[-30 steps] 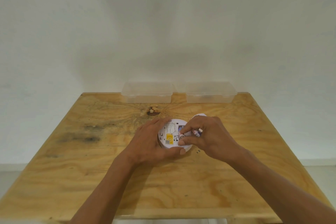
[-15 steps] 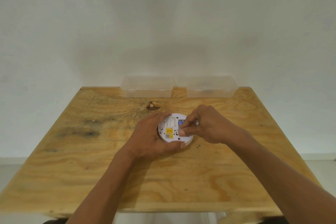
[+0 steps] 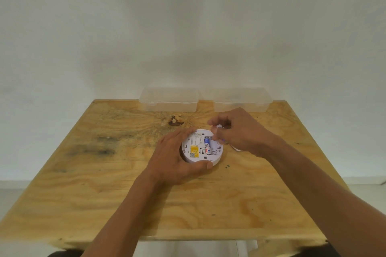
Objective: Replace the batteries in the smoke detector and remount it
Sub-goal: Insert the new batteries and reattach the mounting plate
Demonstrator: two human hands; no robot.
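Smoke detector (image 3: 201,148) lies back side up on the wooden table (image 3: 104,183), near the table's middle. Left hand (image 3: 175,158) cups its left and near rim; thumb along the front edge, fingers (image 3: 183,133) curled over the far left edge, holding it. One battery (image 3: 207,145) with a blue label sits in the open compartment; the slot beside it, to the right, shows bare. Right hand (image 3: 236,129) hovers just above the detector's far right edge, fingers pinched narrow on something small and pale; too blurred to identify. Yellow sticker (image 3: 194,150) on the detector back. Two clear plastic boxes (image 3: 170,100) at the table's far edge.
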